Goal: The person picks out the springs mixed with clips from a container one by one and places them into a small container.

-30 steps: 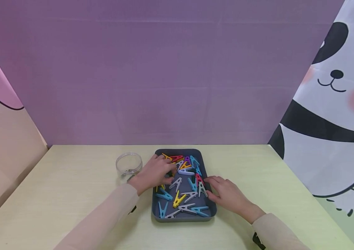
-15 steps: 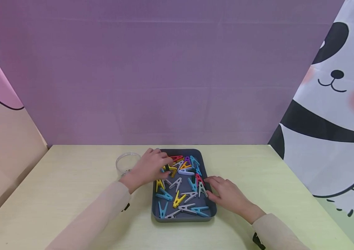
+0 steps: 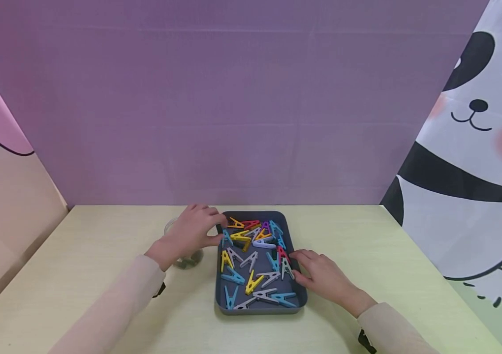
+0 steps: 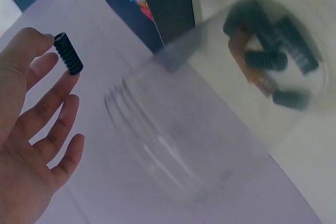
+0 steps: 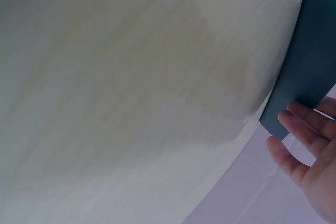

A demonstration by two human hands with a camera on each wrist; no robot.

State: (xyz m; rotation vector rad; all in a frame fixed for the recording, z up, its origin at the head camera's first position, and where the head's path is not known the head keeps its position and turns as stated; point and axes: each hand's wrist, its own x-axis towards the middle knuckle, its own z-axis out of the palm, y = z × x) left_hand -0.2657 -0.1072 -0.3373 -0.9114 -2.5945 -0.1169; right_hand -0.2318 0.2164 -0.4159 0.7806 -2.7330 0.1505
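My left hand (image 3: 185,236) pinches a dark green coil spring (image 4: 69,54) between thumb and fingertip. It is over the left rim of the grey tray (image 3: 257,311), partly covering a clear jar (image 3: 189,260). In the left wrist view the jar (image 4: 157,135) contains several dark springs (image 4: 266,60) and brownish ones. The tray bears many clothespins (image 3: 253,282), blue, yellow, grey, red and purple, with a brown spring (image 3: 246,245) and darker ones among them. My right hand (image 3: 324,277) touches the tray's right side with relaxed fingers (image 5: 302,129).
A pale wooden table (image 3: 100,275) extends around the tray and jar. Behind it rises a purple backdrop (image 3: 233,108). A panda-printed panel (image 3: 468,231) borders the right side, and a beige panel (image 3: 7,216) the left.
My left hand has lifted out from among the clothespins and moved left with the spring, toward the jar. The right hand and the tray have stayed in place.
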